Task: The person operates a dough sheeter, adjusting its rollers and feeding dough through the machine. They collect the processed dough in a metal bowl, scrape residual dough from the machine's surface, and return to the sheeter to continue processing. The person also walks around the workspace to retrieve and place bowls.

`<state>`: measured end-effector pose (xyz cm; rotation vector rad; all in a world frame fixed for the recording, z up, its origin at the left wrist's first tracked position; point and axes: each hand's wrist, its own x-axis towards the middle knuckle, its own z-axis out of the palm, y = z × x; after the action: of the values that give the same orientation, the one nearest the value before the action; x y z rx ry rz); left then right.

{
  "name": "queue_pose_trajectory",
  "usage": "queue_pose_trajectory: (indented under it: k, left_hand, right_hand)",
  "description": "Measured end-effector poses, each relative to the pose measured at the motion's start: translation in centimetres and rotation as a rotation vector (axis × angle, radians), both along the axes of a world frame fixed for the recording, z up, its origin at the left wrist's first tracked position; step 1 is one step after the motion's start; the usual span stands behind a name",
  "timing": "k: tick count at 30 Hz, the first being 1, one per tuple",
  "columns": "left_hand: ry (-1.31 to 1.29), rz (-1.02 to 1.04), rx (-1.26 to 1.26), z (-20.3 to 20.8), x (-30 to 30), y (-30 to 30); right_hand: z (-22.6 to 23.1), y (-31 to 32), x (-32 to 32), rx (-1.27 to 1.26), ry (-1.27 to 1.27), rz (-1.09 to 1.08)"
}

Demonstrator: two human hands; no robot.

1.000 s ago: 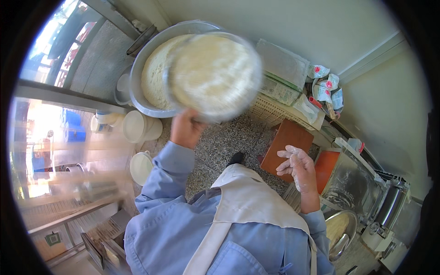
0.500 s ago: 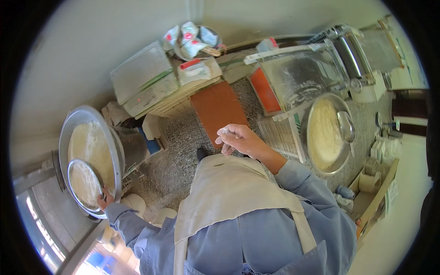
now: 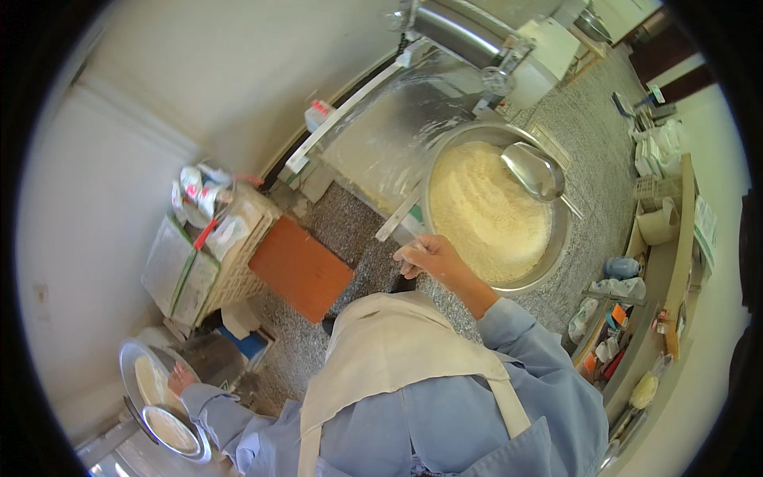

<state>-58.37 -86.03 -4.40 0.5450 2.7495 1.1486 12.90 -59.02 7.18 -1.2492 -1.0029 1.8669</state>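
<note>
My right hand (image 3: 433, 261) is in front of the apron, its floury fingers curled together and nothing visible in them. Beside it stands a wide metal basin (image 3: 563, 253) of pale flour (image 3: 493, 207), with a metal scoop (image 3: 534, 171) lying on the flour at the far right side. At lower left, my left hand (image 3: 183, 378) is over the rim of another metal basin (image 3: 131, 351), fingers apart and off the bowl. A smaller metal bowl (image 3: 171, 431) of flour sits inside that left basin.
A flour-dusted table (image 3: 397, 119) with a metal roller (image 3: 457, 32) stands beyond the right basin. An orange-brown board (image 3: 302, 269) lies near crates (image 3: 238, 254) on the left. Shelves (image 3: 671, 278) with bags and containers line the right side.
My view has swung to the right, bringing the right basin and scoop closer to the middle. My left hand has let go of the small bowl's rim. My right hand's fingers have curled in.
</note>
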Motion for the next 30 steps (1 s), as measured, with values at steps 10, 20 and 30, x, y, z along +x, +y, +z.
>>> queue_pose_trajectory:
  k: [10,20,30]
  left_hand:
    - [-0.989,-0.13,0.817,10.6,22.7,32.7]
    - [-1.604,-1.168,-0.242,0.2,65.6,52.9]
    - [-1.619,-1.768,-0.514,6.5,66.9,59.0]
  right_hand:
    - [-0.8,7.3,12.9,0.043,0.018,-0.396]
    - [-3.5,11.0,14.0,0.653,-0.948,-1.227]
    - [-8.6,16.4,6.9,0.409,-1.363,-0.871]
